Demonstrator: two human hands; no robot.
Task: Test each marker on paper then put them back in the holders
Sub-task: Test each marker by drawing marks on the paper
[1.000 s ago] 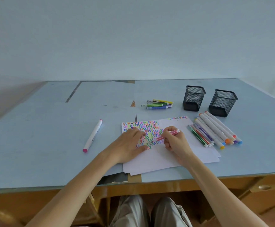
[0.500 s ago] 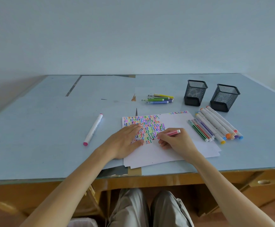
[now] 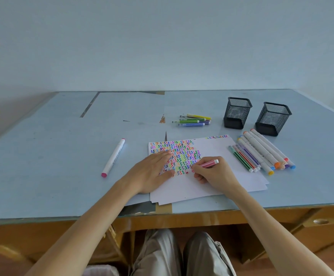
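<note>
A stack of white paper (image 3: 217, 148) lies on the blue desk, its left part filled with coloured squiggles. My left hand (image 3: 152, 172) lies flat on the sheet, fingers spread. My right hand (image 3: 215, 174) grips a pink marker (image 3: 208, 163), tip down on the paper beside a small red mark. Two empty black mesh holders (image 3: 236, 112) (image 3: 272, 118) stand at the back right. Several thin and thick markers (image 3: 261, 154) lie in a row right of the paper. A small pile of thin markers (image 3: 194, 120) sits behind the paper.
A single white marker with a pink cap (image 3: 113, 157) lies alone on the left of the desk (image 3: 42, 156). The desk's front edge runs just below the paper; my knees show under it. A wall rises behind the desk.
My right hand slid down the sheet with the pink marker and a small red mark now shows by its tip. The left hand stays flat on the paper.
</note>
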